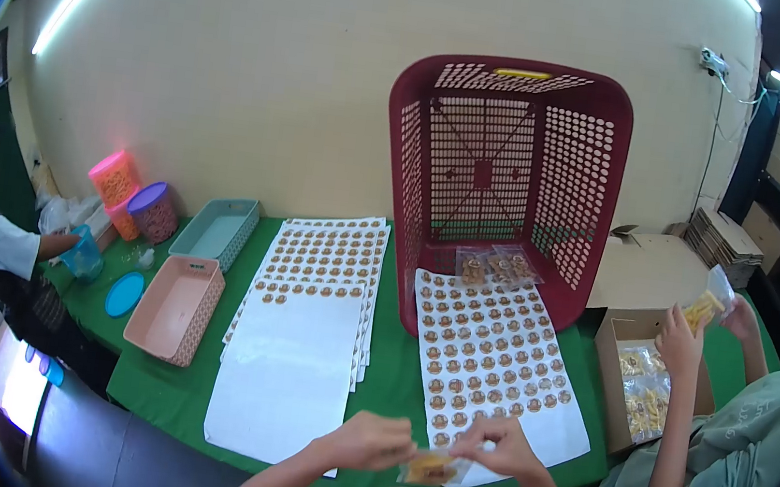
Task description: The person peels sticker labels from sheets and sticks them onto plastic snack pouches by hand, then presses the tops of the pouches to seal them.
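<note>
A small clear plastic snack bag [432, 469] with yellowish pieces inside is in front of my body, at the near edge of the table. My right hand [504, 444] pinches it near its upper right corner. My left hand [369, 439] is closed, with curled fingers by the bag's upper left side; motion blur hides what its fingertips hold. Just beyond my right hand lies a sheet of round brown stickers [493, 354], its near right part bare. Another sticker sheet [288, 358], mostly bare white, tops a stack to the left.
A maroon crate [609, 202] lies on its side, with filled bags [499, 267] at its opening. Pink [138, 325] and teal [181, 242] baskets stand left. At right, a co-worker's hands hold a bag [708, 307] over a cardboard box [613, 368]. Another person [8, 265] stands far left.
</note>
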Tool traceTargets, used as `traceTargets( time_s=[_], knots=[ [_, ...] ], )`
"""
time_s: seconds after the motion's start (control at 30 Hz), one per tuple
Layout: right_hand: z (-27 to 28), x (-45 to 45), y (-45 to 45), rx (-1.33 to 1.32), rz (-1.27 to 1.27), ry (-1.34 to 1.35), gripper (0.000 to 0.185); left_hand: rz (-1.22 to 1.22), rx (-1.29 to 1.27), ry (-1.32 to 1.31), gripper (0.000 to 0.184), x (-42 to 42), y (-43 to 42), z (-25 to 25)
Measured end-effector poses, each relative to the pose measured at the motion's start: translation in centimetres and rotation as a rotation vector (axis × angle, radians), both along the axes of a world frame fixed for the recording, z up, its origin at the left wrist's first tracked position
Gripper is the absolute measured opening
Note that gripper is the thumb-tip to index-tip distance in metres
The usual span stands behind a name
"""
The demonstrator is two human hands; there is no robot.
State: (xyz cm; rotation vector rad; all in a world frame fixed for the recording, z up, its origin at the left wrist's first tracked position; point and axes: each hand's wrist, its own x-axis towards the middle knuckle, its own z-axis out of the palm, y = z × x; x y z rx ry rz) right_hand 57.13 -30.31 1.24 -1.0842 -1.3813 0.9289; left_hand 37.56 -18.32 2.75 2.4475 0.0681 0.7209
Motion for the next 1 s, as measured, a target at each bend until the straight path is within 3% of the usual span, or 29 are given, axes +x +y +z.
traceTargets(
  time_s=[0.07,0.17,0.3,0.37,0.4,0.47,0.53,0.57,0.6,0.67,0.7,0.73,0.77,0.8,0.83,0.9,0.97,1.0],
  knots=[
    [2.1,0.3,-1.7,-0.008,0.046,-0.148,0.006,-0.200,0.250,0.015,0.018,-0.6,-1.1,2.5],
    [4.0,-0.1,-3.6,0.005,0.170,-0.229,0.012,-0.318,0.272,0.112,0.018,-1.1,-1.9,4.4],
    [5.2,-0.2,-4.0,-0.030,0.107,-0.463,0.009,-0.310,0.221,0.228,0.017,-1.0,-1.9,5.5],
    [4.9,0.2,-2.9,0.141,-0.176,-0.466,0.005,-0.071,0.118,0.239,0.022,-0.5,-1.1,4.9],
    [4.9,0.6,-2.2,0.270,-0.342,-0.503,0.003,-0.077,0.120,0.236,0.022,0.1,-1.2,4.1],
    [2.3,0.2,-0.8,0.206,-0.609,0.055,0.008,0.303,-0.303,-0.414,0.057,1.9,-2.4,2.1],
    [2.3,-2.4,-0.1,0.193,-0.393,0.010,0.016,0.177,-0.267,-0.263,0.079,2.7,-3.3,0.9],
    [-0.4,-3.1,0.9,0.272,-0.231,-0.098,0.028,0.217,-0.208,-0.279,0.079,3.6,-3.6,0.1],
    [0.0,-4.9,0.4,0.124,-0.082,0.054,0.035,0.218,-0.210,-0.279,0.079,4.2,-3.5,-1.0],
    [-0.2,-4.9,1.1,0.159,0.016,-0.013,0.039,0.364,-0.444,-0.495,0.071,4.5,-3.5,-3.2],
    [-0.5,-3.8,1.4,0.150,0.017,-0.032,0.037,0.378,-0.618,-0.463,0.060,4.1,-3.5,-3.6],
    [-0.5,-2.8,1.5,0.141,0.021,-0.052,0.035,0.380,-0.622,-0.464,0.060,3.7,-3.5,-3.8],
    [-0.3,-2.9,1.4,0.078,-0.261,-0.011,0.032,0.312,-0.780,-0.466,0.051,3.4,-3.6,-4.0],
    [-0.3,-2.6,1.7,0.210,-0.498,-0.218,0.034,0.243,-0.936,-0.467,0.042,3.2,-3.7,-4.0],
    [-0.2,-2.2,2.0,0.166,-0.449,-0.260,0.036,0.298,-0.933,-0.433,0.025,3.2,-4.0,-3.8],
    [-0.5,-1.8,2.4,0.118,-0.393,-0.297,0.037,0.287,-0.926,-0.315,0.022,3.0,-4.0,-4.5],
    [-1.2,-1.5,2.9,-0.192,0.133,0.249,0.033,0.371,-0.841,-0.168,0.017,2.7,-4.0,-4.9],
    [-1.9,-1.2,2.9,-0.189,0.136,0.246,0.033,0.373,-0.838,-0.172,0.017,2.4,-3.7,-4.7]
  ],
)
